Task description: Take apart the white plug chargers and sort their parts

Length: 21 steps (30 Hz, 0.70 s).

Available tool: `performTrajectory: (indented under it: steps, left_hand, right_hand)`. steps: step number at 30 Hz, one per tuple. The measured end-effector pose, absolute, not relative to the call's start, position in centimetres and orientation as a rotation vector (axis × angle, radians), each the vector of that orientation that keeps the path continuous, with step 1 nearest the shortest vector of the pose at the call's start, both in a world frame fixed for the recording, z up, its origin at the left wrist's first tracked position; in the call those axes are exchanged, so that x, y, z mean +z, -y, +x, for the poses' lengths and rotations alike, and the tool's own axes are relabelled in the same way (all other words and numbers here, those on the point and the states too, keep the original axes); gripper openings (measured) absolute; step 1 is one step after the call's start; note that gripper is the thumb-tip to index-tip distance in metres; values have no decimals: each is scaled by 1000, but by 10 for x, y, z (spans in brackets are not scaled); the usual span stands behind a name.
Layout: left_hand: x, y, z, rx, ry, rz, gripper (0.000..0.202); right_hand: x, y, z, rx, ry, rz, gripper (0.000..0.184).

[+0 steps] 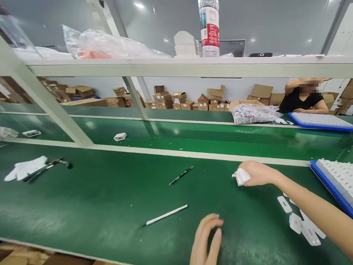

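My right hand (254, 173) reaches out over the green worktable (103, 197), its fingers closed round a small white plastic part (241, 177). My left hand (206, 241) hovers low near the table's front edge, fingers apart and slightly curled, holding nothing. A white pen-like stick (167, 214) lies just left of my left hand. A thin black tool (181, 175) lies farther back. Several flat white plastic pieces (301, 223) lie under my right forearm.
A blue tray of white parts (342, 182) sits at the right edge. A white glove and dark tools (30, 168) lie at the left. Behind a metal shelf frame (174, 67), another person (304, 99) sits at a second blue tray (322, 121) beside a plastic bag of parts (254, 113).
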<state>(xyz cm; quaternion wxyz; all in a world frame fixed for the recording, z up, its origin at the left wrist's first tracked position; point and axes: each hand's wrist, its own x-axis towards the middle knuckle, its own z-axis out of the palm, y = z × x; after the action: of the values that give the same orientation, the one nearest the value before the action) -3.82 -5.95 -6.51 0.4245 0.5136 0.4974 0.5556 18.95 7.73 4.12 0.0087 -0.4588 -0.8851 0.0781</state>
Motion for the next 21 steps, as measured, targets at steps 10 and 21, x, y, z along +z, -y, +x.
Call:
performTrajectory:
  steps: [10, 21]
  left_hand:
    - [10, -14, 38, 1196, -601, 161, 37]
    - [-3, -15, 57, 901, -425, 107, 36]
  right_hand:
    - [85, 15, 105, -537, 2966, -1446, 62]
    - [40, 16, 164, -188, 2545, -1068, 51]
